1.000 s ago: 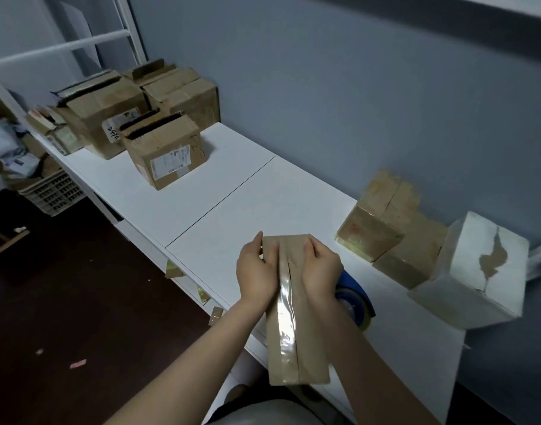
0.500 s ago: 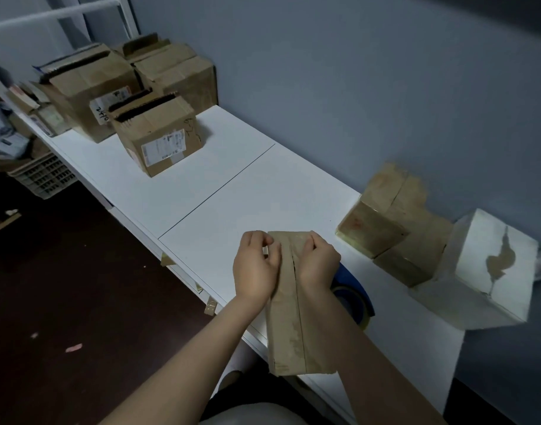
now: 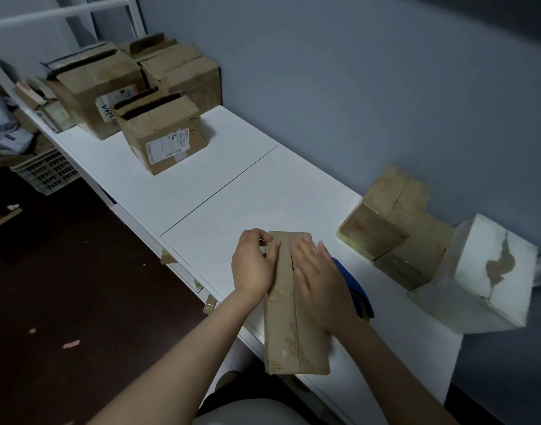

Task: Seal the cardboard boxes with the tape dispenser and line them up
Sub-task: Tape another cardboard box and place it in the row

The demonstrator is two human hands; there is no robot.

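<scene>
At lower centre, the left hand (image 3: 253, 264) grips the box (image 3: 284, 332) at its far left edge with curled fingers; the right hand (image 3: 322, 285) lies flat on top, fingers straight.

Both forearms are extended forward, side by side. Box (image 3: 284, 338) edge is gripped by the left hand (image 3: 253, 266), fingers and thumb curled. Right hand (image 3: 319, 280) is laid flat on top, fingers straight.
</scene>
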